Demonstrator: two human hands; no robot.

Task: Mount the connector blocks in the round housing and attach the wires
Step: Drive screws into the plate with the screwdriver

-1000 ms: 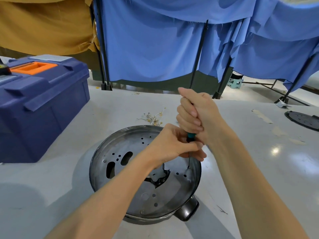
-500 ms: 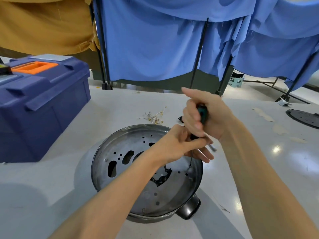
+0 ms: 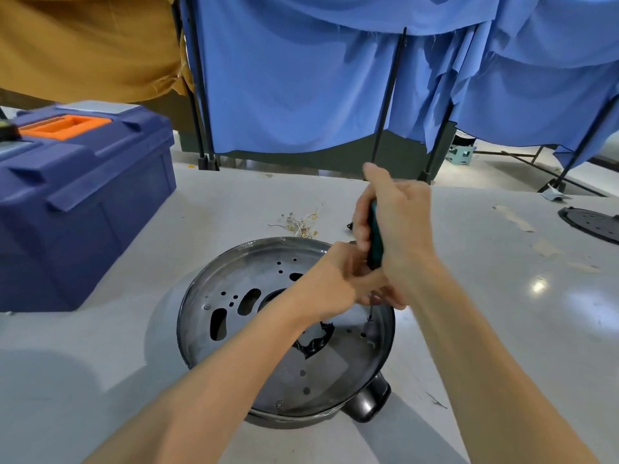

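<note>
- Gripping the teal-handled screwdriver [image 3: 375,234] in our right hand [image 3: 402,226], we hold it nearly upright, fingers clenched round the handle and thumb raised at the top.
- Its thin shaft drops below the hands, and the tip meets the floor of the round housing [image 3: 261,262] at a small hole on the right side, close to the rim.
- Our left hand [image 3: 335,283] reaches in from the near left and lies just under the right one, its fingers stretched across at the shaft. We cannot tell whether they pinch the shaft or only steady it, as the right hand covers them.
- The housing is a shallow dark metal pan, open side up on the pale table [image 3: 217,202] in front of us. Its floor is pierced with oblong slots on the left and many small round holes.
- A jagged black piece [image 3: 315,341] sits at the centre opening of the floor, partly behind our left forearm.
- A stubby black handle [image 3: 368,400] sticks out of the housing's near-right side.
- A loose tangle of pale wires [image 3: 301,222] with brass ends lies on the table just beyond the far rim, apart from the housing.
- A dark blue toolbox [image 3: 83,202] with an orange inset in its lid stands at the left.
- A black perforated disc [image 3: 593,224] lies at the far right of the table.
- Blue curtains [image 3: 301,95] hang on black poles along the far side, with an ochre cloth [image 3: 83,45] at the far left.
</note>
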